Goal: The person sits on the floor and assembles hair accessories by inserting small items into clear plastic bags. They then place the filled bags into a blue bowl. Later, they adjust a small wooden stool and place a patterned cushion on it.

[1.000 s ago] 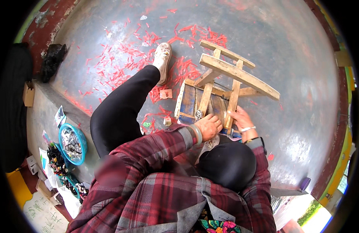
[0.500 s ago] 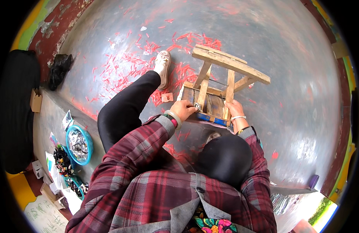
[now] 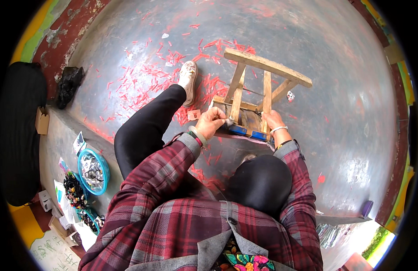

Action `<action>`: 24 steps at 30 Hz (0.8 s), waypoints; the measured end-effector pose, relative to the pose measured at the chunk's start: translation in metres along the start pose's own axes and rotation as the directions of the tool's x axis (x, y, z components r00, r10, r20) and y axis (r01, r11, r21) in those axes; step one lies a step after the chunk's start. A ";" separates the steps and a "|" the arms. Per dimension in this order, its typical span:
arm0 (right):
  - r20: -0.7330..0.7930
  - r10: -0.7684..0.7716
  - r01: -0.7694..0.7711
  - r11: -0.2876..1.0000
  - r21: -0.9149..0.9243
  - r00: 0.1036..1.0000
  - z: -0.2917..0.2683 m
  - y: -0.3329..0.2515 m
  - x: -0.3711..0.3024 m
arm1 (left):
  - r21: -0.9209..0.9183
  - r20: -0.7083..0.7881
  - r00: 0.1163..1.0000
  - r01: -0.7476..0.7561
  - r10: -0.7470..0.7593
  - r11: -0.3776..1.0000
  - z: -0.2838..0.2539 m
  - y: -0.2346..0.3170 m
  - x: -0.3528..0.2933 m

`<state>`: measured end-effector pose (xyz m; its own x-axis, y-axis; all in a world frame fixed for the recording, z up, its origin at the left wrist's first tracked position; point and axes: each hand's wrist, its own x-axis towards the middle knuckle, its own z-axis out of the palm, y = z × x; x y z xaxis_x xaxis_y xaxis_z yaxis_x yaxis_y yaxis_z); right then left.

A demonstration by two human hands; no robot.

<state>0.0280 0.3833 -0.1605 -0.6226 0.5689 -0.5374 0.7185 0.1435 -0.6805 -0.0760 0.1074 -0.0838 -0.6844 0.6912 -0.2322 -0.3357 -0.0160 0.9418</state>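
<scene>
A low wooden stool (image 3: 268, 67) is tipped over in front of my knees, its legs pointing away from me. Blue strips (image 3: 249, 132) wrap the edge of its seat nearest me. My right hand (image 3: 273, 120) is closed round a wooden bar at the stool's right side. At the left near corner, my left hand (image 3: 210, 123) has thumb and forefinger pinched on a small silvery-grey thing (image 3: 229, 122), too blurred to name. The seat's underside (image 3: 250, 118) shows brown between the bars.
Red paper scraps (image 3: 145, 83) litter the grey floor round my left shoe (image 3: 188, 77). Blue baskets (image 3: 106, 168) of small items stand on the left ledge, near a black plastic bag (image 3: 69, 86). A small purple thing (image 3: 366, 208) lies at the right.
My left hand has shifted slightly left and its fingers have risen off the seat edge. The stool has tilted a little, so its far end shows one bar rather than two.
</scene>
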 end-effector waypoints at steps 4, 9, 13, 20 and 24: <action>-0.006 -0.024 0.023 1.000 -0.010 1.000 -0.001 0.002 0.008 | 0.334 0.327 0.937 0.010 -0.125 0.943 -0.001 0.044 -0.004; 0.000 0.070 -0.070 0.996 0.059 0.998 0.000 -0.010 -0.001 | 0.186 -0.098 0.994 -0.038 0.057 0.982 -0.006 0.023 0.011; -0.023 0.041 -0.041 0.999 0.024 0.999 0.000 -0.002 0.003 | 0.290 -0.010 1.000 0.010 -0.008 0.957 0.003 0.021 0.020; 0.007 0.055 -0.055 0.994 0.093 0.998 -0.003 -0.018 -0.010 | 0.511 0.174 0.974 0.038 -0.147 0.859 0.005 0.042 0.008; -0.022 0.012 -0.011 0.999 0.051 1.000 0.000 -0.002 0.001 | 0.610 0.186 0.974 -0.010 -0.130 0.792 0.007 0.049 0.008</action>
<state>0.0258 0.3833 -0.1594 -0.6069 0.5883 -0.5344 0.7086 0.0961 -0.6990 -0.0932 0.1172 -0.0373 -0.5027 0.8093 -0.3039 0.1359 0.4211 0.8968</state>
